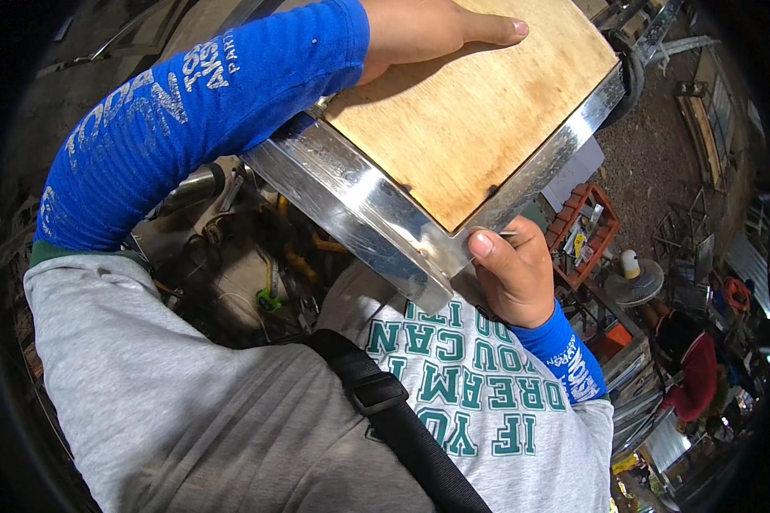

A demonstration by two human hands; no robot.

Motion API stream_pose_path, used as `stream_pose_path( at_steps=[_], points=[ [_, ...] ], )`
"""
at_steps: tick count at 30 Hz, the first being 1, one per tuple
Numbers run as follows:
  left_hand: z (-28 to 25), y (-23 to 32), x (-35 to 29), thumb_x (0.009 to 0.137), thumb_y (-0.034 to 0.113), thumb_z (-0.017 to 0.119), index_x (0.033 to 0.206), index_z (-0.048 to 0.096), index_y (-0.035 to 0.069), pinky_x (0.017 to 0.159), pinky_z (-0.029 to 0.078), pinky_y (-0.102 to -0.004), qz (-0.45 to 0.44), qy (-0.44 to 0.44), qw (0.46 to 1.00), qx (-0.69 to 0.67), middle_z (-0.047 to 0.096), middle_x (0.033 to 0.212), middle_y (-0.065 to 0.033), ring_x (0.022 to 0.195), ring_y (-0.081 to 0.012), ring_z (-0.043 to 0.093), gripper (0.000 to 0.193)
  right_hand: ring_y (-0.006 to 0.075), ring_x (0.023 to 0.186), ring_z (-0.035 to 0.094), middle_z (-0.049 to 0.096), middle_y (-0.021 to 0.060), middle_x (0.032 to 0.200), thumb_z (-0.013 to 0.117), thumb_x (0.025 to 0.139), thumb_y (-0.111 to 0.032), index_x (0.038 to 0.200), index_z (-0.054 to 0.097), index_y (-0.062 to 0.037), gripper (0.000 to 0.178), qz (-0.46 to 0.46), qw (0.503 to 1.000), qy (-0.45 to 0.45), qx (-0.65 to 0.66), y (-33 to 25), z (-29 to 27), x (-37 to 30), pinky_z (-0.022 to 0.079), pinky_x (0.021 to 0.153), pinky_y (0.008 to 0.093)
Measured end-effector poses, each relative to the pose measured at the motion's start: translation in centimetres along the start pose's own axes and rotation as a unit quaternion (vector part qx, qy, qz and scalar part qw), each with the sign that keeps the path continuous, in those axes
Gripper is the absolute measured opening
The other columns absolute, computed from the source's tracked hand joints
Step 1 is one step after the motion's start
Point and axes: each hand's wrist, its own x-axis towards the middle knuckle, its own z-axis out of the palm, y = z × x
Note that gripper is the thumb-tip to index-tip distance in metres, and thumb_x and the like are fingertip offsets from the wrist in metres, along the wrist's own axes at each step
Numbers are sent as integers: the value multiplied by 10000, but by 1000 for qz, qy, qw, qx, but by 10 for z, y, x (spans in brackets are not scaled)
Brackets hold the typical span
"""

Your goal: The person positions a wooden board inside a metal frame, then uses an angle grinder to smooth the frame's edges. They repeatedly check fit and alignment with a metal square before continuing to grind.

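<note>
A pale plywood board (488,120) lies inside a shiny metal frame (351,184), which is tilted in front of my chest. My left hand (432,34) rests on the board's upper part with one digit stretched out along the wood. The picture's top edge cuts off its other fingers. At the frame's near corner, my right hand (522,272) is closed, its fingers curled and its thumb up beside the metal. A thin silvery bit shows between thumb and fingers, too small to name. Dark marks spot the board near that corner.
An orange-red crate (583,235) with tools and small items stands to the right. Near it is a round fan-like object (635,282). A person in a red top (693,376) is farther right. Cables and tools, including a green-ended one (269,299), lie below the frame.
</note>
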Motion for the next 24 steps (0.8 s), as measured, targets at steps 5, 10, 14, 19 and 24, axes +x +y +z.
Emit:
stream_pose_path(
  at_steps=[5,10,14,19,24],
  points=[
    [-3,20,-16,1017,403,701,1231,711,-81,892,560,-349,8,-11,999,41,766,1145,-151,997,-215,719,529,141,1005,660,750,91,1096,728,978,-199,1168,729,44,309,28,1000,6,12,-5,3,-1,500,918,303],
    [1,8,-9,1023,396,696,1229,709,-87,888,562,-341,-38,8,999,0,769,1134,-154,993,-214,720,525,119,832,578,659,23,901,737,973,-290,1015,684,17,314,69,997,24,-25,-8,7,-3,437,791,300],
    [-2,4,-9,1024,392,694,1227,706,-93,882,562,-340,-13,5,1000,5,771,1123,-156,988,-212,719,527,124,825,591,667,29,906,734,980,-278,1030,684,21,307,87,995,12,-42,-15,7,-4,447,786,301],
    [-3,11,-14,1029,393,684,1225,705,-98,872,562,-337,13,-7,999,29,770,1118,-160,982,-210,718,528,94,888,653,757,64,1003,719,1000,-200,1115,718,45,271,83,995,26,-43,-6,0,-6,488,805,241],
    [-3,22,-26,1030,400,679,1221,704,-102,866,561,-332,23,-13,999,24,770,1114,-163,974,-210,719,538,94,894,632,748,73,1039,717,999,-191,1126,718,58,279,42,999,33,-6,-8,11,-4,477,801,247]
  ],
)
